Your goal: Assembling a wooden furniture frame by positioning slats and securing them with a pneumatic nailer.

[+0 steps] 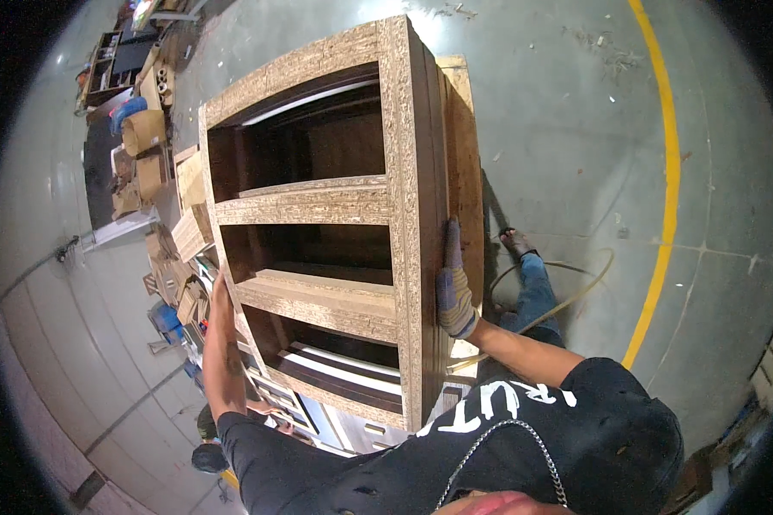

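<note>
A dark brown wooden cabinet frame [408, 215] with rough, light chipboard front edges stands tilted before me. Two crosspieces split its front into three open bays, dark inside, with pale strips in the top and bottom ones. Against its right side lies my right hand [456, 292], in a striped grey knitted glove, fingers stretched out flat along the panel. My left hand [222, 287] is at the cabinet's left edge, where its fingers are hidden; the forearm is bare. A light board [461, 137] is visible beyond the cabinet's right side.
Cardboard boxes [143, 131], a blue item [129, 112] and wood pieces crowd the left. Beside the cabinet's right side are a jeans-clad leg [537, 287] and a looped yellowish hose [567, 302]. A yellow line [672, 172] runs along the grey floor at right.
</note>
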The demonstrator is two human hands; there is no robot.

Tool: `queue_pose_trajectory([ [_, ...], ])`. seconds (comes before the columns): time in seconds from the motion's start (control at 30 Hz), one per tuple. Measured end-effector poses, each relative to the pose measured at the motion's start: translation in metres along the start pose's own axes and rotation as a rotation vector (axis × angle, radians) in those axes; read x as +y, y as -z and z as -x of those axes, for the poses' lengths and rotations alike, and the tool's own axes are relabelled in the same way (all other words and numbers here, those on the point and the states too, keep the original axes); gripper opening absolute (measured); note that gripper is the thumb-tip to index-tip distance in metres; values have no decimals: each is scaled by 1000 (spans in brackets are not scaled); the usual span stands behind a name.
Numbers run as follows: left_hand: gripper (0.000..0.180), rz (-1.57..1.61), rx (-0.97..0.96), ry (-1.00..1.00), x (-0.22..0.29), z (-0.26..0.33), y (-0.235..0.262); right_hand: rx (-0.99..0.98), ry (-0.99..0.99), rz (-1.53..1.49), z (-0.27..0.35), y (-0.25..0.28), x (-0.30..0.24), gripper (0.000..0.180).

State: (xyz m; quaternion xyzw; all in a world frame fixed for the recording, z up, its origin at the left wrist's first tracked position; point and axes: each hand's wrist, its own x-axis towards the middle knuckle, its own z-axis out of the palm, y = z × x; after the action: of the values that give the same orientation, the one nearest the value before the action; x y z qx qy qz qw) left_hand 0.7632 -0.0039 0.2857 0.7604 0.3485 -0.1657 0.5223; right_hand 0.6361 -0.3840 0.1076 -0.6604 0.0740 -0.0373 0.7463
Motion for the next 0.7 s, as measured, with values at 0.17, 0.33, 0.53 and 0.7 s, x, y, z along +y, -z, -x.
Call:
queue_pose_trajectory([
  [0.17, 81, -9, -4, 31, -13, -3, 0, 105, 91, -24, -8, -8, 0, 73],
  [0.33, 83, -29, -3, 72, -25, -4, 5, 28, 23, -52, -11, -2, -11, 78],
  [0.53, 84, -112, 21, 101, -39, 20, 22, -5, -108, -56, -11, -7, 29, 73],
  [0.7, 86, -108, 13, 251, -93, 53, 53, -106, 120, 238, 21, 4, 45, 71],
])
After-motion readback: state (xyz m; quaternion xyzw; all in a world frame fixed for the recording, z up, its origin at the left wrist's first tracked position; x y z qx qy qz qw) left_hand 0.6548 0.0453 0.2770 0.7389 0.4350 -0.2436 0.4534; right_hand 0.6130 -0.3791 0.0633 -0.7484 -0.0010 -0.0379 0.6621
